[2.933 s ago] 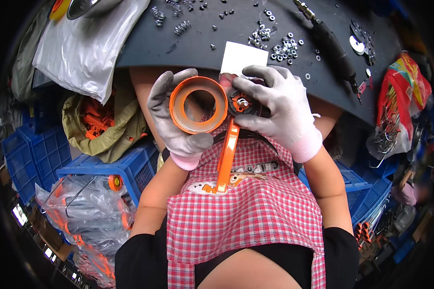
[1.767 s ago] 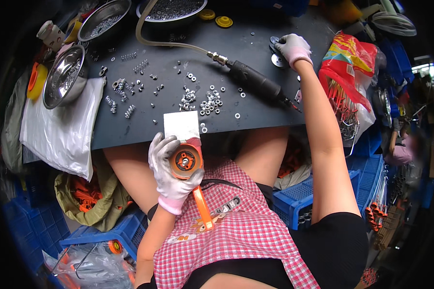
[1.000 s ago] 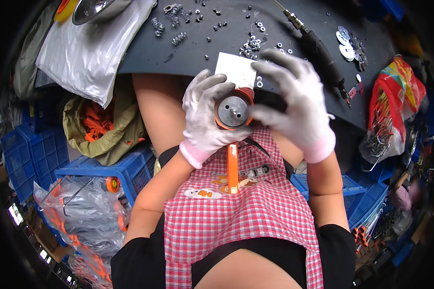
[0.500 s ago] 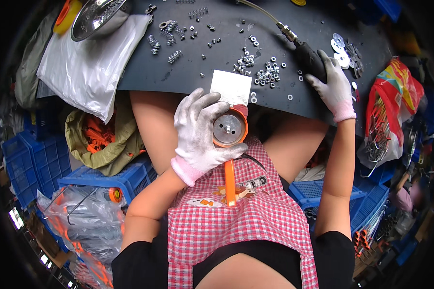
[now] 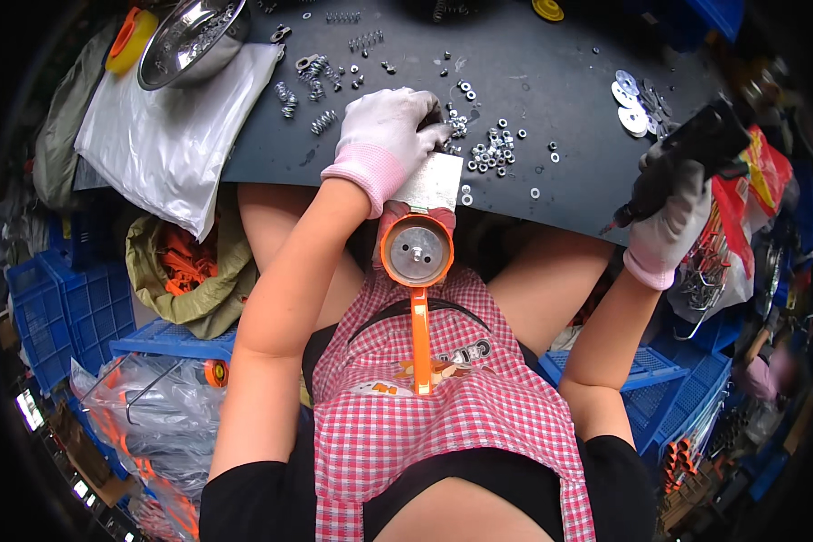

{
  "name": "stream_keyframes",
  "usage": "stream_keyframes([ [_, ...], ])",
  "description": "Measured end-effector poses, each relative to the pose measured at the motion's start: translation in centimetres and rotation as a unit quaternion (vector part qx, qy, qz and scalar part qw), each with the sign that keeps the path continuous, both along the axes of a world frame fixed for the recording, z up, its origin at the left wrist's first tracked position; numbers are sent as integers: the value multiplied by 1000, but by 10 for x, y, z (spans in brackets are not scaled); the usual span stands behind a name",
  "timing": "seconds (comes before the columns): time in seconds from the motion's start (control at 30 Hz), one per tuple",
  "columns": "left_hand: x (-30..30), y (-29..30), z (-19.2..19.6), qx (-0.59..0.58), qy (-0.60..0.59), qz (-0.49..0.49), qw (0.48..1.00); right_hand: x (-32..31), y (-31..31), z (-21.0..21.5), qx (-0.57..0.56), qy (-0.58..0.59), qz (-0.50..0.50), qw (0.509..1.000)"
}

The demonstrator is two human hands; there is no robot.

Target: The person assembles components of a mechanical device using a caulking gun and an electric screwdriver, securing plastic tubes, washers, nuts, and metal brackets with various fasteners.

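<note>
My left hand (image 5: 384, 131), in a white glove with a pink cuff, reaches over the table edge to the loose metal nuts (image 5: 495, 149). Its fingers are bent together at the pile, and their tips are partly hidden. My right hand (image 5: 677, 217), gloved too, grips a black air screwdriver (image 5: 686, 154) raised at the table's right side, its bit pointing down and left. Between my thighs, against the table edge, sits an orange round housing with a metal disc (image 5: 415, 253) and a centre stud. An orange handle (image 5: 421, 343) extends from it toward me. Behind it stands a pale metal plate (image 5: 434, 181).
Springs (image 5: 312, 77) lie at the table's left, near a steel bowl (image 5: 190, 45) and a white plastic bag (image 5: 172, 126). Flat washers (image 5: 630, 99) lie at the right. Blue crates (image 5: 86, 303) and a sack of orange parts (image 5: 185, 262) stand left below.
My left hand has left the orange housing and moved up to the nuts. My right hand has lifted the screwdriver off the table and swung it right and toward me.
</note>
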State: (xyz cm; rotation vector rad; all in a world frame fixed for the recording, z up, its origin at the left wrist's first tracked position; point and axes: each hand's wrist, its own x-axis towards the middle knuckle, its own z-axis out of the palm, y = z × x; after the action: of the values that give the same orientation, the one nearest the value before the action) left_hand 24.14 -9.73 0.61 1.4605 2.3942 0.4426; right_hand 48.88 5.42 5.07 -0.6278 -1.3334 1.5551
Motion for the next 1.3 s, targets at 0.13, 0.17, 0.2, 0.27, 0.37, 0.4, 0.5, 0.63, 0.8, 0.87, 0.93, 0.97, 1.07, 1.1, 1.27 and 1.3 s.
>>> stream_keyframes([
  [0.13,-4,-2,1,7,-32,15,999,-7,-10,19,-27,285,123,950],
  [0.17,-3,-6,4,55,-50,30,997,-8,-16,25,-27,283,121,951],
  [0.2,1,-12,6,139,-44,50,988,-13,-23,28,-38,341,110,933],
  [0.27,16,-27,23,291,-376,74,877,-28,-41,41,-59,450,101,885],
  [0.37,49,-47,38,332,-789,18,517,-37,-71,60,-89,397,88,909],
  [0.4,55,-53,45,309,-846,20,433,-50,-78,62,-81,435,13,897],
  [0.5,64,-60,53,294,-882,67,361,-44,-79,62,-117,386,264,876],
  [0.63,69,-63,53,316,-897,56,303,-37,-84,63,-106,332,244,905],
  [0.8,72,-64,54,326,-901,87,271,-40,-76,56,-69,355,224,905],
  [0.87,73,-63,50,363,-887,40,283,-42,-74,57,-44,400,188,896],
  [0.93,72,-62,48,387,-862,17,328,-42,-76,62,-40,397,176,900],
  [0.97,72,-62,47,409,-833,-5,372,-43,-77,63,-35,394,163,904],
  [1.07,73,-63,53,426,-788,21,443,-46,-80,60,-15,391,149,908],
  [1.1,72,-63,53,427,-788,22,443,-46,-80,61,-16,391,149,908],
  [1.27,75,-62,56,377,-855,59,353,-45,-82,58,5,373,134,918],
  [1.3,76,-61,52,370,-873,50,313,-48,-86,59,5,374,133,918],
])
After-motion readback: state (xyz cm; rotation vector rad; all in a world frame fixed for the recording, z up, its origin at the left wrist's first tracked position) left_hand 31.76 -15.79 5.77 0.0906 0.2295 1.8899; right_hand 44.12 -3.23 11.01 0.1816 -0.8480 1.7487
